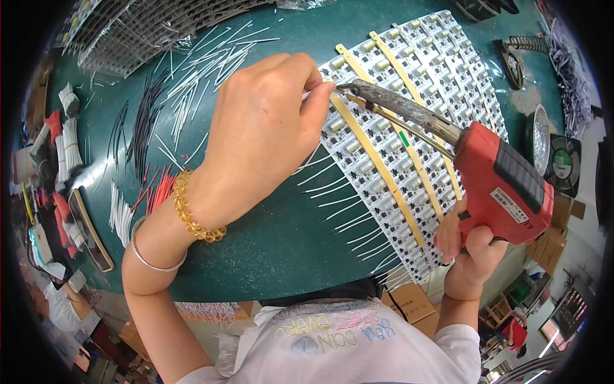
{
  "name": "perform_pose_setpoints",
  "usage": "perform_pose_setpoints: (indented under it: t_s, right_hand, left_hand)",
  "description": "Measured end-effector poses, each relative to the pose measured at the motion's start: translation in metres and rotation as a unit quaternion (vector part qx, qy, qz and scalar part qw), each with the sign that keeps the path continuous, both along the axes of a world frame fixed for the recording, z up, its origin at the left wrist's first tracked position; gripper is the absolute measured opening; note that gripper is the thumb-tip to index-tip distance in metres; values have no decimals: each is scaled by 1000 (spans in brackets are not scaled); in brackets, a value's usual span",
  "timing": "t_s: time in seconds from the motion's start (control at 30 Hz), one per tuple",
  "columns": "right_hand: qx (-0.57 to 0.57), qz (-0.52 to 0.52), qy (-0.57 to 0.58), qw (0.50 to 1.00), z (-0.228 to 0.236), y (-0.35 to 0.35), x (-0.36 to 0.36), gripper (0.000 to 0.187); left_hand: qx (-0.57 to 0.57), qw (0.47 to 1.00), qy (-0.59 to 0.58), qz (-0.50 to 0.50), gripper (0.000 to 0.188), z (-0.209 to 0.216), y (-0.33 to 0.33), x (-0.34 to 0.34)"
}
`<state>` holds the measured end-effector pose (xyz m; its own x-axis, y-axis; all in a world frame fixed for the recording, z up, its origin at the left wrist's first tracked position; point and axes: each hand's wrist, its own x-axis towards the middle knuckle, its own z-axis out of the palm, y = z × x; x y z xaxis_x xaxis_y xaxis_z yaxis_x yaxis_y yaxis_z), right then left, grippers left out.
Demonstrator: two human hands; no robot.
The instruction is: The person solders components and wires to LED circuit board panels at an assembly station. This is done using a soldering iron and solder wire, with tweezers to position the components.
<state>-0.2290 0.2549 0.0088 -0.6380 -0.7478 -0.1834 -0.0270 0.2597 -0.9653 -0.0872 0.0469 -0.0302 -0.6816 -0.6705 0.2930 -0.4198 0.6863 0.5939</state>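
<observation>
My left hand (256, 121), with a yellow bead bracelet (192, 214) at its wrist, pinches a thin white wire at the upper left edge of a panel of small white circuit boards (448, 61). My right hand (480, 253) grips the handle of a red soldering gun (495, 182). The gun's dark tip (345, 88) reaches the board edge close to my left fingertips; the exact contact point is hidden. Yellow strips (378, 168) lie across the panel, which carries rows of small components. Several white wires (342, 208) stick out from the panel's left edge.
Loose white wires (198, 77), black wires (146, 121) and red wires (163, 192) lie left on the green table (268, 243). Bagged boards (137, 45) stand at the back left. A coiled iron stand (521, 54), a round metal dish (538, 137) and a fan (564, 165) are right.
</observation>
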Motion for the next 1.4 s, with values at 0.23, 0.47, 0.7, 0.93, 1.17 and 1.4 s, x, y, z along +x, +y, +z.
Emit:
perform_pose_setpoints:
  t_s: [0.23, 0.47, 0.7, 0.93, 1.17, 1.4]
  right_hand:
    - [-26, 5, 5, 1000, 1, 1, 1, 72]
    - [-13, 2, -15, 1000, 1, 1, 1, 66]
    - [-25, 10, -4, 1000, -2, 0, 0, 65]
    - [-41, -13, 9, 999, 0, 0, 1, 74]
    - [-61, -27, 8, 998, 4, -1, 0, 74]
    - [-127, -40, 1, 991, 16, 14, -11, 73]
  left_hand:
    - [11, 1000, 3, -1, 14, 0, -1, 1]
    - [9, 1000, 3, -5, 14, 0, -1, 1]
    - [10, 1000, 4, -1, 14, 0, -1, 1]
    - [13, 1000, -3, -2, 14, 1, -1, 0]
    - [31, 1000, 4, 3, 14, 2, 1, 0]
    - [-75, 996, 57, 8, 5, 28, -5, 3]
